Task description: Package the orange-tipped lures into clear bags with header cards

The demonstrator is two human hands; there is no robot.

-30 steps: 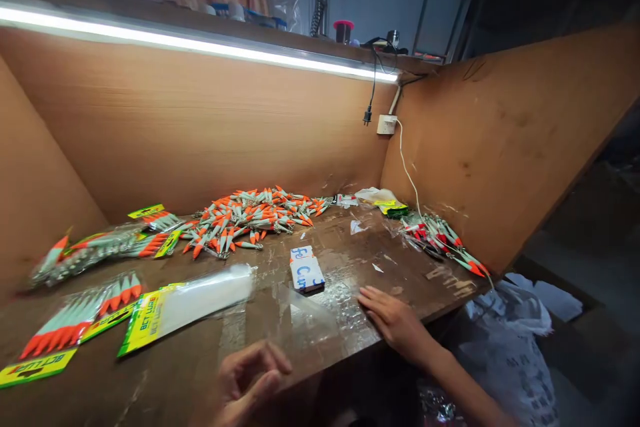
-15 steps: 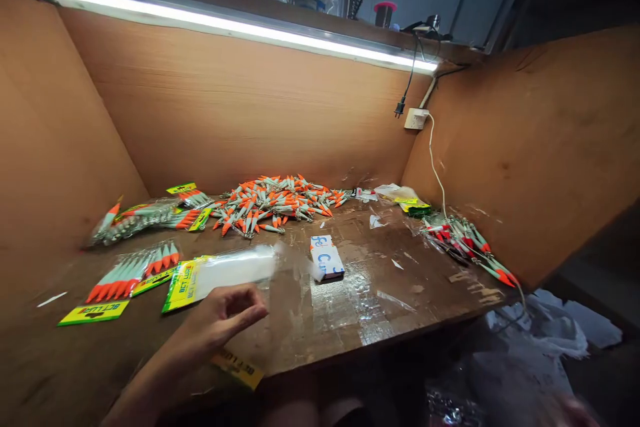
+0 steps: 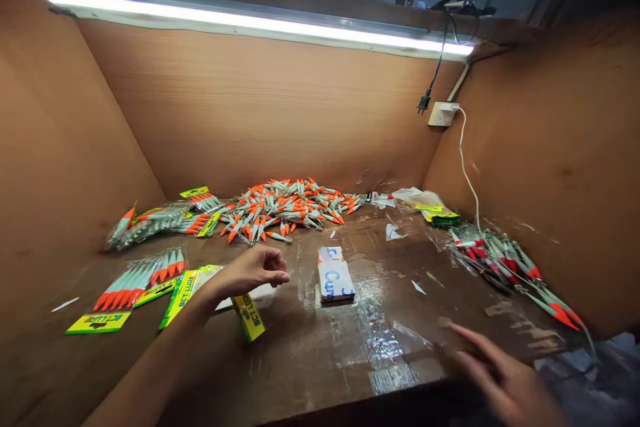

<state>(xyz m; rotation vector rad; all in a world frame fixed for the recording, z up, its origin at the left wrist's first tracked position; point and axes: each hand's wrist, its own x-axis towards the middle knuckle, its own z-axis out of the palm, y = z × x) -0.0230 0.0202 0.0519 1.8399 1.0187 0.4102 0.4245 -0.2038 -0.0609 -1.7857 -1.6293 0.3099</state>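
Note:
My left hand is raised over the left-middle of the table, thumb and fingers pinched together. Below it hangs a yellow-and-green BCT LURE header card, apparently on a clear lure bag gripped in that hand; its clear part barely shows. Behind the forearm lie more empty lure bags with yellow cards. My right hand, blurred, is over the table's front right with fingers stretched out and nothing visible in them. Between the hands sits a small block with a white, blue-lettered cover.
A heap of orange-and-pale fishing lures lies along the back. Packed lures are at the left. Red-tipped lures and a white cord lie at the right. A black plug hangs beside the outlet.
My left hand has risen and moved slightly right, its card lifting with it. My right hand has come up from the low right over the table. The view has shifted slightly.

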